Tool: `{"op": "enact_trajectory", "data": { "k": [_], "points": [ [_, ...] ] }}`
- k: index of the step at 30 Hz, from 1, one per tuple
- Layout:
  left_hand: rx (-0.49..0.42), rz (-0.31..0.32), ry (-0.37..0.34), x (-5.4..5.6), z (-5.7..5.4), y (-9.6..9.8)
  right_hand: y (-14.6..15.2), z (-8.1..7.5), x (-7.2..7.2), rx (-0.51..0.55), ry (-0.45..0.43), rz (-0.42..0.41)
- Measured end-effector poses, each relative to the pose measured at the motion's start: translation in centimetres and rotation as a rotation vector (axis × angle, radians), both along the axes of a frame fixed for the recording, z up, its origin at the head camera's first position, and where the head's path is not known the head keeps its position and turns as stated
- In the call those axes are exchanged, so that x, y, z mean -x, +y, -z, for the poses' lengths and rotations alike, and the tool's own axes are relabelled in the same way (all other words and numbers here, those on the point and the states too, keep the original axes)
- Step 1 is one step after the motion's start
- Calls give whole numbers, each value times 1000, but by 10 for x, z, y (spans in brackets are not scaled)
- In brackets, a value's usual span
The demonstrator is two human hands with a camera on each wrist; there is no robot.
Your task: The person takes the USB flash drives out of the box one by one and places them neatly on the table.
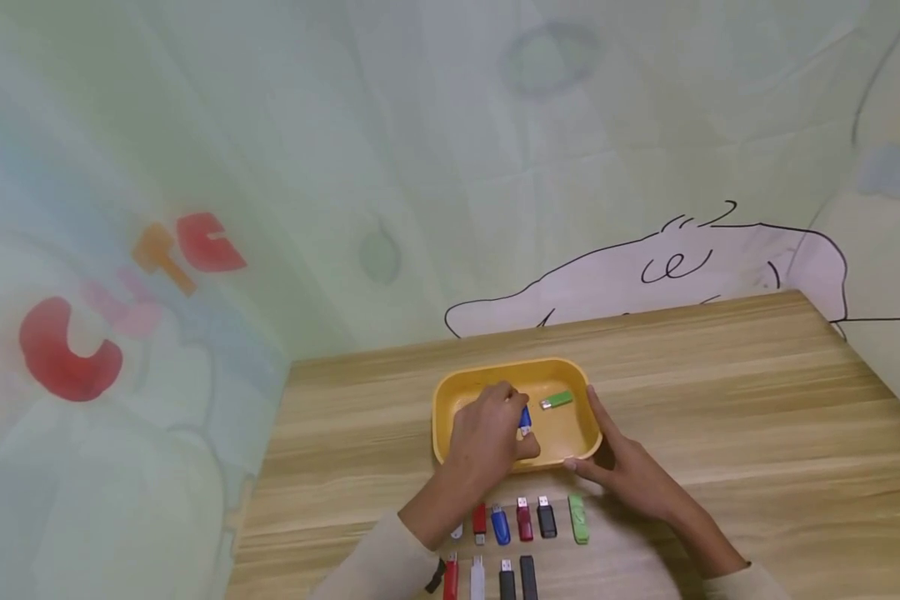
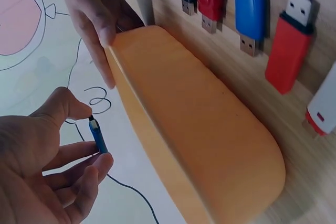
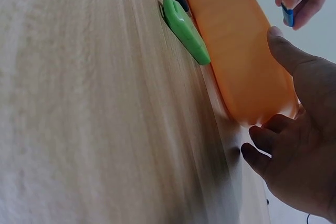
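My left hand (image 1: pixel 487 433) pinches a small blue USB flash drive (image 1: pixel 525 419) between thumb and fingertips, holding it over the yellow plastic box (image 1: pixel 567 435). In the left wrist view the drive (image 2: pixel 98 137) stands nearly upright between the thumb above and the fingers below, just past the box's rim. Inside the box, toward its right end, lies a green USB drive (image 1: pixel 557 400) with a silver plug. My right hand (image 1: pixel 641 479) grips the box's right end, its thumb at the near corner and its fingers along the side wall.
Before the box, USB drives lie in two rows on the wooden table (image 1: pixel 720 400). The nearer-to-box row includes red (image 1: pixel 480 525), blue (image 1: pixel 501 527), dark red (image 1: pixel 524 521), black (image 1: pixel 547 518) and green (image 1: pixel 578 519) ones. A printed cloth (image 1: pixel 420 167) hangs behind the table.
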State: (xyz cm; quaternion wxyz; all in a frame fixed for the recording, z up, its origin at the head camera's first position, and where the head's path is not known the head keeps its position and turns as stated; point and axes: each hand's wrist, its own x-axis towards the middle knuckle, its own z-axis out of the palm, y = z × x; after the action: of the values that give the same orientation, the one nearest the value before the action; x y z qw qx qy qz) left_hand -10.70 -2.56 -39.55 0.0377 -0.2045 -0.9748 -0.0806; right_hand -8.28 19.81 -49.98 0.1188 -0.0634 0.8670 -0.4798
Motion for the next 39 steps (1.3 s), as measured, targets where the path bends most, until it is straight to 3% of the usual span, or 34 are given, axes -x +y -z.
{"op": "enact_trajectory", "data": {
  "k": [10,23,31,39],
  "points": [
    [-4,32,4,-17,-4,2,-2,-1,0,6,19,-2],
    [-77,89,-9,-33,-4,0,0,3,0,16,40,-1],
    [-106,128,73,-44,1,0,1,2,-1,27,32,-1],
    [-68,146,71,-54,1,-1,1,2,-1,14,25,-4]
  ]
}}
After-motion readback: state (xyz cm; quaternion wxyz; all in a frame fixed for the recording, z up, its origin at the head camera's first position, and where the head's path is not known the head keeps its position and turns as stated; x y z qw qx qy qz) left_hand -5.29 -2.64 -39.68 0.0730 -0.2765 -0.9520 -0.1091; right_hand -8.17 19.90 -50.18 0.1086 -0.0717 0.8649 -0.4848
